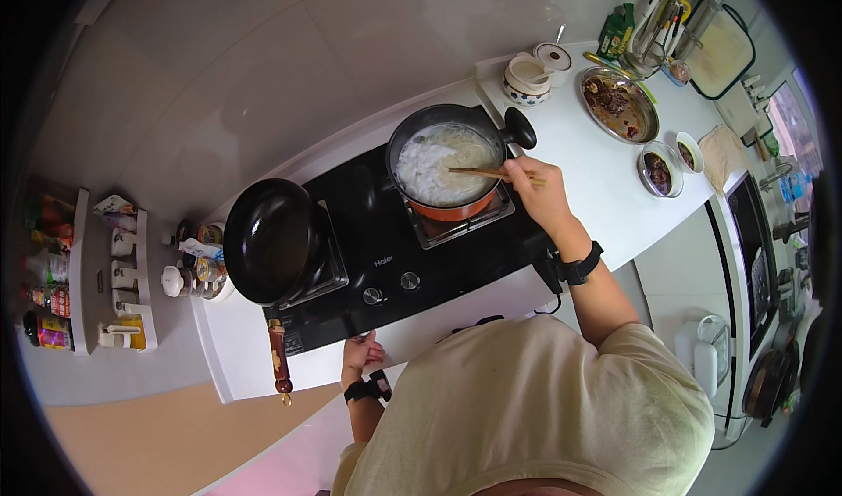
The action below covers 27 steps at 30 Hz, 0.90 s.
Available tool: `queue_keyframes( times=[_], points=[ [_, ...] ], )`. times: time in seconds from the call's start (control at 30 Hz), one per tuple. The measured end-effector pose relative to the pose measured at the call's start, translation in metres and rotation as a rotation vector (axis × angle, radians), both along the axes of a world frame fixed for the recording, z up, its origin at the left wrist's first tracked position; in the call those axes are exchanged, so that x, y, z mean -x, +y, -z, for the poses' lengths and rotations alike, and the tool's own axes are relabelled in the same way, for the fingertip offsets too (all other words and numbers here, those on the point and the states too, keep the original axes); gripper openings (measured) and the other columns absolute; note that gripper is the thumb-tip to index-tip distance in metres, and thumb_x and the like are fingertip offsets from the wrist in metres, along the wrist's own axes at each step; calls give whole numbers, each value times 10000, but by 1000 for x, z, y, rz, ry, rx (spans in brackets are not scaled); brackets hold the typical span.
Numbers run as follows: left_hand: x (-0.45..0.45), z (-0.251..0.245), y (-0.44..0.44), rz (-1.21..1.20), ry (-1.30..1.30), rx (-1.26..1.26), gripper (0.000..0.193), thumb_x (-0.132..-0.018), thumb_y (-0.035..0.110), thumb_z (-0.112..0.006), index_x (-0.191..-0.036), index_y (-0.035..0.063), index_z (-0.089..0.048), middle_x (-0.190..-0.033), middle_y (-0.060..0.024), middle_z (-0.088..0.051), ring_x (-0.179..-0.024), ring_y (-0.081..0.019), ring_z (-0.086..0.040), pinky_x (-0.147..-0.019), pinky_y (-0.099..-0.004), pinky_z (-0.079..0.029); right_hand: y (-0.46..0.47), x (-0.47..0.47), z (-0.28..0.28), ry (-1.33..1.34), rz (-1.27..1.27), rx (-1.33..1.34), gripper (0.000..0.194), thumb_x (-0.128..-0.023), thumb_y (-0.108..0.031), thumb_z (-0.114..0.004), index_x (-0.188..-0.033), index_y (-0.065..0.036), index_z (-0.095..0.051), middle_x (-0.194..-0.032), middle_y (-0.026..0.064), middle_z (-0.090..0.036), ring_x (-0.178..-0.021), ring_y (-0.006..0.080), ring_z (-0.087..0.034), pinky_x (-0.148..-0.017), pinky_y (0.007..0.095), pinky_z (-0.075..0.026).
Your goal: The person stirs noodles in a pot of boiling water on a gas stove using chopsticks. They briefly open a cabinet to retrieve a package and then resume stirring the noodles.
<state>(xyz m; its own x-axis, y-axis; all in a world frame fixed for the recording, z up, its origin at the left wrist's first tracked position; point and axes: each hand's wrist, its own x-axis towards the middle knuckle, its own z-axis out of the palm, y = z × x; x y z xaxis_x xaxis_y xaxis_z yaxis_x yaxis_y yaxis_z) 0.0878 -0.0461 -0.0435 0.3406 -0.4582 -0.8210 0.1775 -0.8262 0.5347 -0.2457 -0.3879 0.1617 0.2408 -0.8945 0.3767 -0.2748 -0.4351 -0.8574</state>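
Observation:
My right hand (536,183) grips a pair of wooden chopsticks (483,172), their tips in the foamy white liquid and noodles (454,160) of an orange pot (454,210) with a dark rim. That pot sits on the right burner of a black Haier gas stove (355,210). On the left burner rests a black wok (273,239) with a wooden handle (279,358) pointing towards me. Low at the stove's front edge is my left hand (363,351), its fingers loosely curled by the counter edge; whether it holds anything cannot be told.
Right of the stove stand a patterned ceramic jar (526,88), a metal plate of dark sauced food (618,104), two small bowls (661,170) and a tan cloth (721,157). Seasoning jars (197,279) crowd the counter left of the wok, near wall racks (79,272).

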Motion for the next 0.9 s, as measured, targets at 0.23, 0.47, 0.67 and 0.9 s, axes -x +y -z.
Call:
queue_keyframes(
  times=[0.23, 0.47, 0.67, 0.9],
  points=[
    [2, -5, 0, 34, -55, -18, 505, -902, 450, -621, -704, -14, -651, -637, -139, -667, -509, -240, -656, -455, -306, -501, 4, -3, -4, 87, 203, 221, 188, -867, -166, -657, -736, -30, -658, -679, 134, -625, -637, 318, -607, -582, 379, -482],
    [1, -7, 0, 13, -27, -20, 497, -902, 443, -623, -718, -18, -648, -650, -142, -669, -510, -243, -653, -464, -311, -507, 9, 1, -8, 315, 254, 346, 195, -895, -117, -632, -754, 16, -654, -662, 145, -612, -589, 295, -588, -563, 342, -463],
    [1, -6, -3, 20, -8, -14, 495, -904, 440, -621, -719, -18, -646, -657, -144, -671, -518, -247, -655, -478, -318, -519, 17, 3, -9, 156, 144, 241, 195, -900, -111, -625, -749, 10, -650, -659, 144, -607, -585, 292, -585, -560, 347, -458],
    [1, -6, 0, 5, -21, -28, 477, -904, 438, -625, -714, 1, -652, -657, -126, -673, -519, -217, -653, -462, -299, -506, 17, 6, -11, 162, 339, 294, 239, -890, -138, -634, -694, -4, -612, -622, 147, -571, -560, 321, -558, -539, 370, -450]
  ],
)
